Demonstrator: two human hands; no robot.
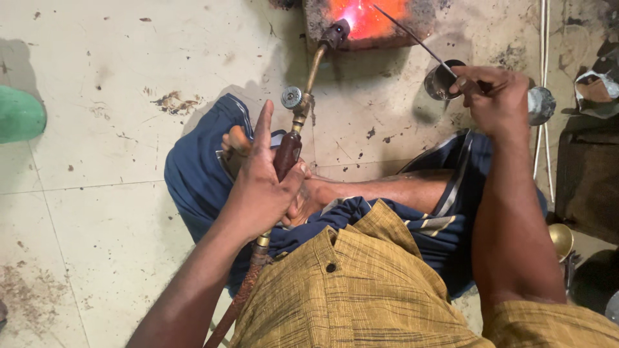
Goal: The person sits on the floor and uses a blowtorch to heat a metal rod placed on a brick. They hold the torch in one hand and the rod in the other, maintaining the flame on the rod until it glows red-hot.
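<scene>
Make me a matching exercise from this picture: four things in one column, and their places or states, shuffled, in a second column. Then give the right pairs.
Things:
1. torch
2. thin rod
3. block
4. green object

Places or states:
A. glowing orange at the top of the frame
B. at the left edge, on the pale floor
C. gripped by the left hand, nozzle aimed at the glow
D. held by the right hand, tip slanting toward the glow

Pairs: 1-C, 2-D, 3-A, 4-B

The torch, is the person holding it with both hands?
No, only the left hand grips the torch; the right hand holds a thin rod.
</scene>
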